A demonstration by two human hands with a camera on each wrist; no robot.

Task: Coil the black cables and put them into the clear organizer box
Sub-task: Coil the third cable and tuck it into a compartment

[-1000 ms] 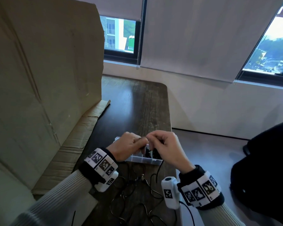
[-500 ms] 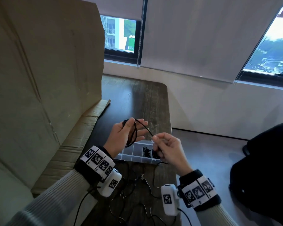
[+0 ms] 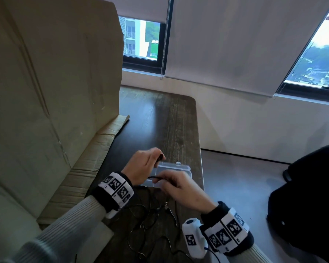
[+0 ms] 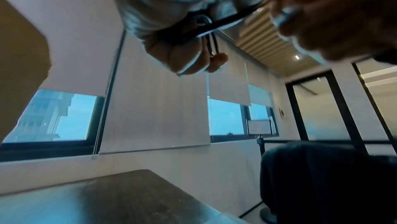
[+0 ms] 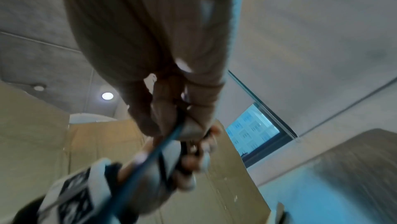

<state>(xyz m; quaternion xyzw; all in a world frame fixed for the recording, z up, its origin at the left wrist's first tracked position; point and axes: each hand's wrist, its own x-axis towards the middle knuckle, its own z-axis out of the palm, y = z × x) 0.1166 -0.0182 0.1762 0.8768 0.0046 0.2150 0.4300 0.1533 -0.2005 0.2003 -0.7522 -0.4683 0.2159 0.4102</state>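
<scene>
over the dark table [image 3: 171,118], seen from the head camera, my left hand [image 3: 141,168] is curled round loops of a black cable [image 3: 160,157], which shows just past its fingers. my right hand [image 3: 180,188] sits just beside it, nearer me, pinching a strand of the same cable. both hands are above the clear box [image 3: 179,167], which lies on the table with its lid open. more loose cables [image 3: 150,221] lie tangled on the table between my wrists. a large cardboard sheet [image 3: 51,92] stands along the left edge.

from the left wrist camera, my left hand [image 4: 187,40] grips the cable [image 4: 227,19] in a closed fist, a strand running off to my right hand [image 4: 335,15].

from the right wrist camera, blurred, my right hand [image 5: 171,91] has fingers closed on the cable [image 5: 159,153], with my left hand [image 5: 187,164] close below it.
</scene>
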